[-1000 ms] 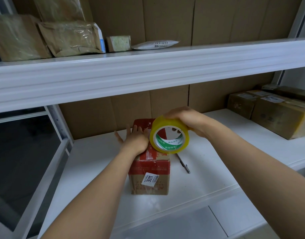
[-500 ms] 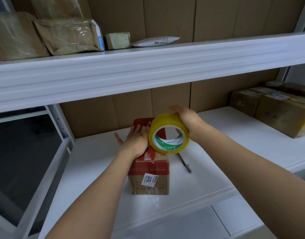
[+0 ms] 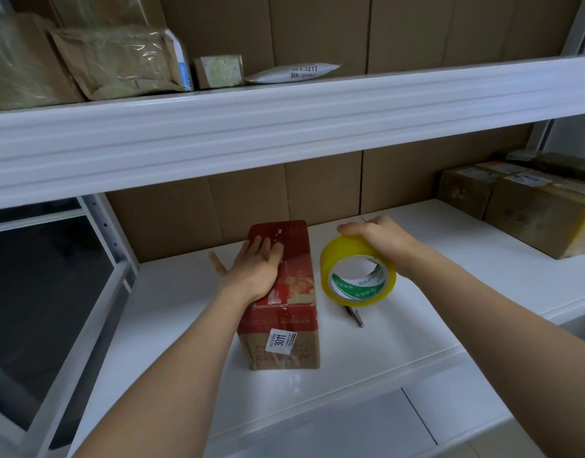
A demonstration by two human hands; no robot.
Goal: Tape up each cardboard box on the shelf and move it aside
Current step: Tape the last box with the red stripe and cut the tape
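A white sticker (image 3: pixel 280 341) on the near end of the cardboard box (image 3: pixel 282 312) reads "3011"; the smaller print beside it is too fine to read. The box, red on top and brown lower down, stands on the white shelf (image 3: pixel 172 312) toward its left end, long side running from the front edge to the back wall. On the upper shelf (image 3: pixel 284 110) a white pouch (image 3: pixel 294 73) carries handwriting that looks like "10-2-2217". The tape roll (image 3: pixel 357 276), yellow with a green-and-white printed core whose letters cannot be made out, stands on edge just right of the box.

The left hand (image 3: pixel 254 269) lies flat on the box's top, fingers straight, thumb spread out to the left. The right hand (image 3: pixel 380 239) reaches over the roll from the right, fingers curled round its upper rim and grasping it. A pen (image 3: pixel 354 315) lies on the shelf under the roll's near side. Taped boxes (image 3: pixel 529 209) sit at the shelf's right end.
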